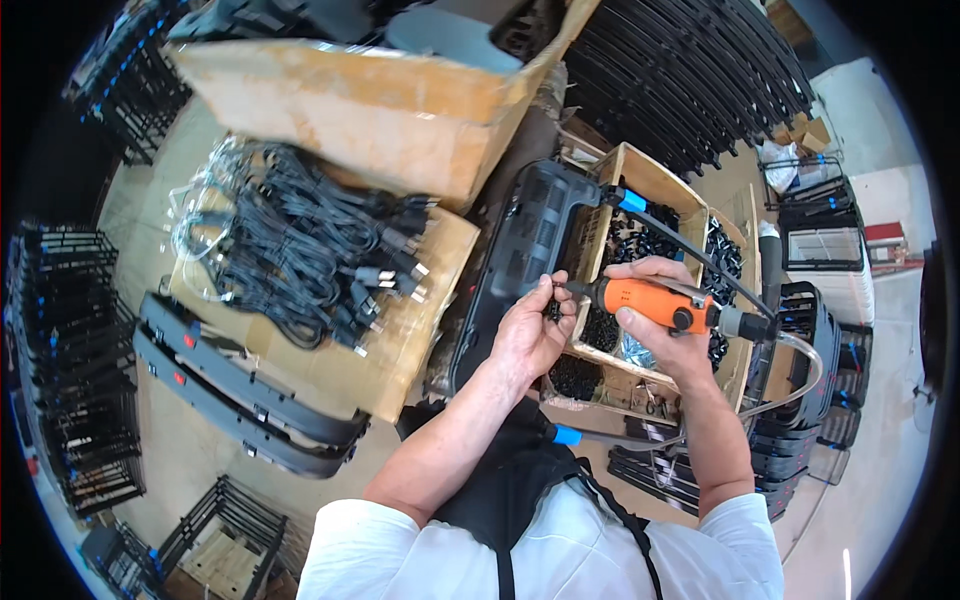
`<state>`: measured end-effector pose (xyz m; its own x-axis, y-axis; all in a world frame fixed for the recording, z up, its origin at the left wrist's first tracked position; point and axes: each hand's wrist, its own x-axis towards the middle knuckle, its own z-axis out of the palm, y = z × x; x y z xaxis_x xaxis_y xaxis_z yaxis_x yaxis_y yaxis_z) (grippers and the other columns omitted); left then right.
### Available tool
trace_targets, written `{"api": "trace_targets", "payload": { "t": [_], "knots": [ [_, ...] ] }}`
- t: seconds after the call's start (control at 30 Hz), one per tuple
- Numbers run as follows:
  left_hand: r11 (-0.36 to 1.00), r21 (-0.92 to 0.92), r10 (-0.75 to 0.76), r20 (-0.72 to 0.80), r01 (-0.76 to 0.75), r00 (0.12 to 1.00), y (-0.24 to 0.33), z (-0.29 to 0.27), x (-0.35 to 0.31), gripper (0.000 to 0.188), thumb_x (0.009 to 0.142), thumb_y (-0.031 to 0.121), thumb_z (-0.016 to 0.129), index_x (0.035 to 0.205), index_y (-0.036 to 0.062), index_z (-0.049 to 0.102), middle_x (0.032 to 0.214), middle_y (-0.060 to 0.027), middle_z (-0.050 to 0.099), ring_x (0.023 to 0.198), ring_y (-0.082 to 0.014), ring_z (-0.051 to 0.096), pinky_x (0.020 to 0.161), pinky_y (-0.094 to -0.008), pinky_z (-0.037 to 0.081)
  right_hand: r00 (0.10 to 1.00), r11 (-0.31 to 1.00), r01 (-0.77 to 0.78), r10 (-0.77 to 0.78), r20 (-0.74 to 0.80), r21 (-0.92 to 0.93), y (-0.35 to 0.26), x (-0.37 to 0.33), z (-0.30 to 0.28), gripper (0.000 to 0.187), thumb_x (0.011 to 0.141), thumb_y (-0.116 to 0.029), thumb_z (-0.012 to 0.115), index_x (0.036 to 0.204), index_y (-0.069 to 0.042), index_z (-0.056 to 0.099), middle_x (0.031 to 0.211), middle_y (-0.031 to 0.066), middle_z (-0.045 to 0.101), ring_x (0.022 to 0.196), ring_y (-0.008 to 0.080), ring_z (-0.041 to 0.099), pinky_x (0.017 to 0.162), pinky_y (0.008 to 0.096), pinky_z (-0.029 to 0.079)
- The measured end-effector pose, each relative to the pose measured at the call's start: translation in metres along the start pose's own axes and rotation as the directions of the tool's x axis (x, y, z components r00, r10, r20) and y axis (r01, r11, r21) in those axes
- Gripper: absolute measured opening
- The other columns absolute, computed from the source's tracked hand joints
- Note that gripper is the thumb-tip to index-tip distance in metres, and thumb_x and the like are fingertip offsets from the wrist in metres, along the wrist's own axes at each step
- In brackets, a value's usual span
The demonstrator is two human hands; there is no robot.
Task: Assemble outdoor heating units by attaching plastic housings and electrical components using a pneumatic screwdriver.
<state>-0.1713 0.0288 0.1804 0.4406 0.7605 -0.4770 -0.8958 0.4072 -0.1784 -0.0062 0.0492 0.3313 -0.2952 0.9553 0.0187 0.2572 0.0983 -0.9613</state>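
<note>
My right hand (665,325) grips an orange power screwdriver (650,298) lying sideways, its bit pointing left and a clear hose bending from its rear end. At the bit's tip, the thumb and fingers of my left hand (532,325) pinch together. Small dark screws show in its curled fingers; the exact piece at the tip is too small to make out. Beneath and beside the left hand lies a long dark grey plastic housing (515,250). Under the screwdriver stands a wooden compartment box (660,178) filled with small black parts (640,238).
On the left, a heap of black cables (300,240) lies on cardboard (395,370) beside a large cardboard box (330,110). Two curved grey panels (250,385) rest below it. A black metal tube frame (715,268) crosses the wooden box. Stacked black frames (690,75) stand behind.
</note>
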Motion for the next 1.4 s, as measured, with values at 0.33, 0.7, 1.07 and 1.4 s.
{"api": "trace_targets", "payload": {
  "t": [0.33, 0.7, 1.07, 1.4],
  "knots": [
    [0.994, -0.095, -0.066, -0.161, 0.051, 0.985, -0.035, 0.067, 0.141, 0.026, 0.11, 0.032, 0.061, 0.113, 0.006, 0.065, 0.087, 0.0003, 0.058, 0.078, -0.0114, 0.06, 0.07, -0.0231, 0.056, 1.0, 0.998, 0.013, -0.013, 0.008, -0.061, 0.052, 0.084, -0.118, 0.051, 0.087, -0.009, 0.083, 0.131, -0.005, 0.057, 0.128, 0.016, 0.071, 0.123, 0.0258, 0.067, 0.11, 0.0434, 0.052],
    [0.999, -0.039, -0.028, -0.144, 0.022, 0.989, -0.042, 0.078, 0.215, 0.025, 0.113, 0.035, 0.055, 0.118, 0.0124, 0.066, 0.087, 0.0027, 0.059, 0.078, -0.0126, 0.056, 0.074, -0.0285, 0.049, 0.997, 0.997, -0.074, 0.074, -0.017, 0.026, 0.088, 0.145, -0.155, 0.049, 0.087, -0.012, 0.084, 0.13, -0.005, 0.063, 0.125, 0.0095, 0.071, 0.119, 0.0195, 0.068, 0.107, 0.0388, 0.053],
    [0.93, 0.363, -0.041, -0.061, 0.061, 0.997, -0.051, 0.058, 0.188, 0.027, 0.113, 0.026, 0.055, 0.126, 0.0048, 0.063, 0.101, -0.0055, 0.071, 0.085, -0.0154, 0.069, 0.075, -0.0302, 0.059, 0.992, 0.99, -0.122, 0.122, -0.015, -0.065, 0.102, 0.188, -0.139, 0.049, 0.087, -0.011, 0.083, 0.131, -0.005, 0.063, 0.122, 0.0081, 0.072, 0.113, 0.0149, 0.067, 0.104, 0.0333, 0.054],
    [0.873, 0.485, -0.027, -0.073, 0.059, 0.997, -0.026, 0.049, 0.172, 0.028, 0.112, 0.024, 0.056, 0.121, -0.0001, 0.066, 0.112, -0.0109, 0.073, 0.095, -0.021, 0.072, 0.082, -0.0347, 0.061, 0.977, 0.965, -0.154, 0.181, 0.113, -0.215, 0.104, 0.209, -0.126, 0.033, 0.083, -0.016, 0.083, 0.113, -0.008, 0.071, 0.1, 0.0035, 0.073, 0.093, 0.0126, 0.069, 0.087, 0.0321, 0.057]
  ]
}}
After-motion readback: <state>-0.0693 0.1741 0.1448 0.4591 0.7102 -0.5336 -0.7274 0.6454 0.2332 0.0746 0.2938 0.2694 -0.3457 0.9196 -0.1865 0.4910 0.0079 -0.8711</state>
